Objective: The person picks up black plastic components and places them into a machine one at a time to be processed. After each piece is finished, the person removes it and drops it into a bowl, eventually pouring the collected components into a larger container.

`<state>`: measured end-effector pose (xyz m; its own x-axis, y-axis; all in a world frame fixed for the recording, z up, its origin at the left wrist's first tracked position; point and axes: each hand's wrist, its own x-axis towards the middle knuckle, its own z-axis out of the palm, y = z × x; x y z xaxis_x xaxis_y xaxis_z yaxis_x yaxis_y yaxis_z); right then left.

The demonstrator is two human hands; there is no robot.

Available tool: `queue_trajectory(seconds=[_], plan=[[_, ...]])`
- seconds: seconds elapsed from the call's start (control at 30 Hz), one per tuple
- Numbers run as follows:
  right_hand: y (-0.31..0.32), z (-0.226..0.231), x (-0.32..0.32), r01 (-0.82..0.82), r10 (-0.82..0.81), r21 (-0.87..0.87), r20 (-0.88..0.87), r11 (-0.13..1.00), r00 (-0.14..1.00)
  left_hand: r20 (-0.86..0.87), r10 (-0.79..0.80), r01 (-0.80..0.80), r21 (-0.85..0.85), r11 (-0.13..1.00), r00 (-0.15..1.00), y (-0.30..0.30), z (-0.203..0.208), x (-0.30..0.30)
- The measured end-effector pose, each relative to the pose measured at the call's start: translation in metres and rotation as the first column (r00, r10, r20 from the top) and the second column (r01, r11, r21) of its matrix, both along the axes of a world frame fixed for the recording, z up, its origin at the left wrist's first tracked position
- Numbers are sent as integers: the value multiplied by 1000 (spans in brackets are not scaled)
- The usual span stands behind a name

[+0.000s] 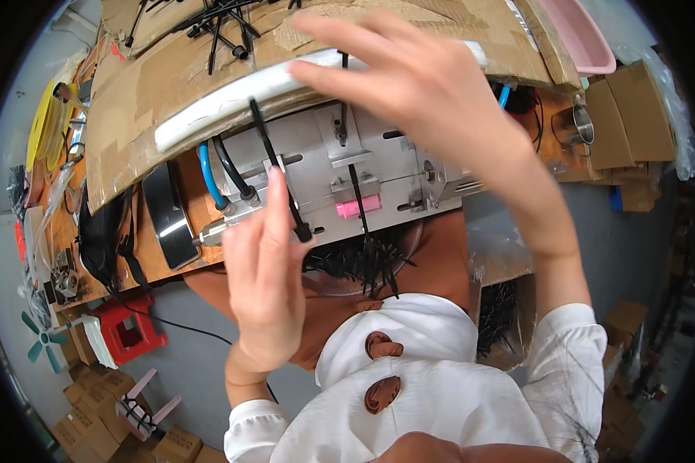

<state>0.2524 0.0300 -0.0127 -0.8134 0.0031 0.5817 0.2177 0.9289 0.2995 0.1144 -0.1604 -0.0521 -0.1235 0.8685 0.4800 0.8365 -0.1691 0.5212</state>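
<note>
My left hand [266, 285] pinches the lower end of a thin black rod [264, 139] between thumb and forefinger. The rod slants up in front of a metal fixture [293, 166]. Stretched across the fixture's far edge, my right hand [417, 81] is smeared by motion, its fingers spread apart. A second black rod [344, 116] passes behind that hand and meets the fixture's bracket; whether the hand touches it I cannot tell. Another black rod [359, 197] slopes down from the fixture beside a pink roll [359, 207]. Below lies a heap of black rods [359, 262] over my lap.
A cardboard sheet [131, 147] with a white padded edge [208, 108] covers the bench's far side, with loose black rods [224, 27] on it. Blue tube [208, 174] enters the fixture. A box of black parts [498, 316] stands right; a red stool [127, 328] lower left.
</note>
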Motion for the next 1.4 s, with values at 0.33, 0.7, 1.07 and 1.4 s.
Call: queue_trajectory(seconds=[0.33, 0.7, 1.07, 1.4], plan=[[18, 8, 24, -97, -162, -713, -287, 694, 944, -119, -94, 83, -90, 992, 988, -29, -53, 39], [-49, 10, 63, -347, -327, -885, -442, 310, 835, -268, -72, 7, -235, 972, 961, -5, -68, 59], [-134, -115, 57, 94, -278, -741, -128, 665, 952, -95, -29, 3, -266, 964, 995, -30, -44, 48], [-131, -116, 44, 86, -219, -786, -65, 612, 973, -46, 38, -48, -232, 972, 998, -35, -35, 31]])
